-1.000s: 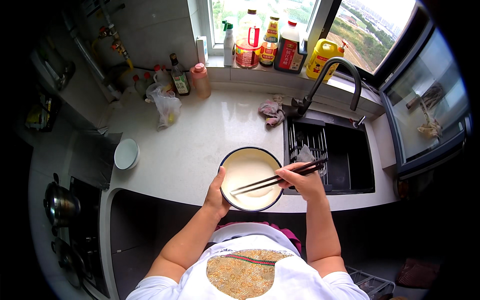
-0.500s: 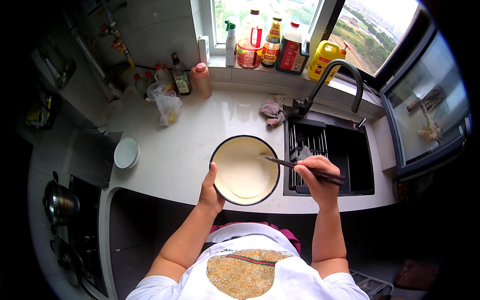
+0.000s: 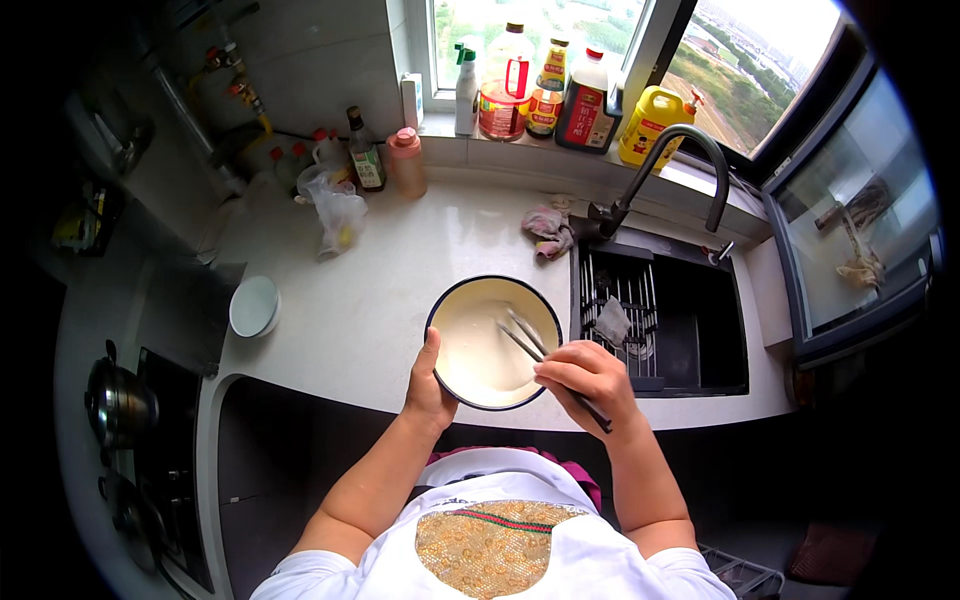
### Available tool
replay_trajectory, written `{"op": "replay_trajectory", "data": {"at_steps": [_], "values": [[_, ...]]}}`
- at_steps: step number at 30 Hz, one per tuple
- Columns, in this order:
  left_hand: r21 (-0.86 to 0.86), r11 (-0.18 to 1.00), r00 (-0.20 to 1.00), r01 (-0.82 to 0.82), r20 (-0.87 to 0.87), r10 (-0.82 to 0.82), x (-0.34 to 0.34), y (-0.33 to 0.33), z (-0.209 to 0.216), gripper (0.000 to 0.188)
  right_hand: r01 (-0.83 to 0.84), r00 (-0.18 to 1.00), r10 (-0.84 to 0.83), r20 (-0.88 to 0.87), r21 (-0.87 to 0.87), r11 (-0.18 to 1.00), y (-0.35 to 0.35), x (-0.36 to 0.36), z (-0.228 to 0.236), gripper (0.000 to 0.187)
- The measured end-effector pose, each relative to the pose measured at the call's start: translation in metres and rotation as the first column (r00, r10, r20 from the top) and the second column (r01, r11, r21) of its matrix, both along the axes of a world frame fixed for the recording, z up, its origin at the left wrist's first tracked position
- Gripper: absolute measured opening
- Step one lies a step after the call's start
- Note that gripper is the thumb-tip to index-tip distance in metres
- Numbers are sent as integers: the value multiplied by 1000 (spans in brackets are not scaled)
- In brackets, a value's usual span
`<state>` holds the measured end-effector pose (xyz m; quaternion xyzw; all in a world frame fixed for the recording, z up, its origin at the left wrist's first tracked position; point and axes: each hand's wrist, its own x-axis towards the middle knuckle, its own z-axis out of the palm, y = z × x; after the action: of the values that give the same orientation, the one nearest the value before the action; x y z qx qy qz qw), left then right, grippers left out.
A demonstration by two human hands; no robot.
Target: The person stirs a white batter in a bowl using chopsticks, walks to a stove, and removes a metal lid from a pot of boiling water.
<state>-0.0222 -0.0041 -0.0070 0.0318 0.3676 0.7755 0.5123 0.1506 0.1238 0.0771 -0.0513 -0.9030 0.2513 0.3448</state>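
Observation:
A cream-coloured bowl with a dark rim (image 3: 446, 306) sits at the front edge of the counter, holding a smooth pale batter (image 3: 477, 350). My left hand (image 3: 430, 385) grips the bowl's left side, thumb on the rim and fingers hidden beneath. In my right hand (image 3: 592, 378) is a pair of dark chopsticks (image 3: 527, 340), slanting over the bowl's right rim. Their tips, slightly apart, reach into the batter near the middle. The right fingers are closed around the upper part of the sticks.
Right of the bowl is a black sink (image 3: 700, 325) with a drying rack and a curved faucet (image 3: 722, 180). A crumpled cloth (image 3: 548, 228) lies behind. On the left stand a small white bowl (image 3: 255, 306), a plastic bag (image 3: 338, 212) and several bottles. More bottles line the windowsill.
My right hand has moved left and slightly down, closer to the bowl. The chopsticks have swung steeper, with their tips shifting from the bowl's right side toward its middle.

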Motion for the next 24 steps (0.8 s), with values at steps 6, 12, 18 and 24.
{"op": "replay_trajectory", "data": {"at_steps": [6,12,18,24], "values": [[-36,998,999,-46,-15,45,0,-5,-4,66,-150,976,187,114,-275,950,-13,14,23,17],[2,1000,1000,-19,21,18,5,-2,-4,64,0,1000,-1,-27,-39,999,-11,-8,-4,15],[-31,998,997,-51,-58,49,-1,-2,-1,64,-92,981,120,149,-186,978,-15,17,25,16],[5,1000,1000,14,14,-14,8,0,3,64,-21,998,19,-57,-38,999,-10,-8,-5,18]]}}
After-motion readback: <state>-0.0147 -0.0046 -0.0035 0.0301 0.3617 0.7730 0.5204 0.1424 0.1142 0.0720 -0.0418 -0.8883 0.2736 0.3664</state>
